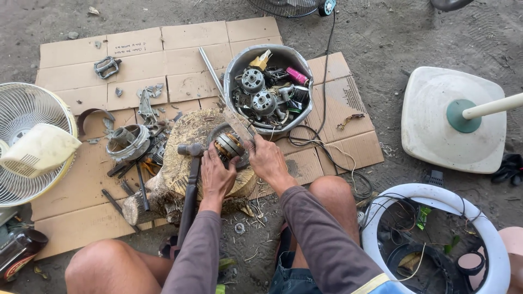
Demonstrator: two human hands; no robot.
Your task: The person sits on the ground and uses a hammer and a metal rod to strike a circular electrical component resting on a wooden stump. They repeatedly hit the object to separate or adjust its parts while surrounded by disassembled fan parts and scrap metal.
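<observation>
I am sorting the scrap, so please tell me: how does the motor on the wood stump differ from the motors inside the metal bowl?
The motor on the stump lies alone between the left hand and right hand, with copper windings showing. The motors in the bowl lie untouched among other scrap, showing grey round metal faces. The bowl holds at least two motors. All look like small electric motor parts.

Two hands, left hand [215, 177] and right hand [267, 160], are gripping one motor stator [230, 146]. One hammer [190, 188] is lying on one log [182, 163]. One metal bowl [239, 65] is holding two motors [257, 91].
</observation>
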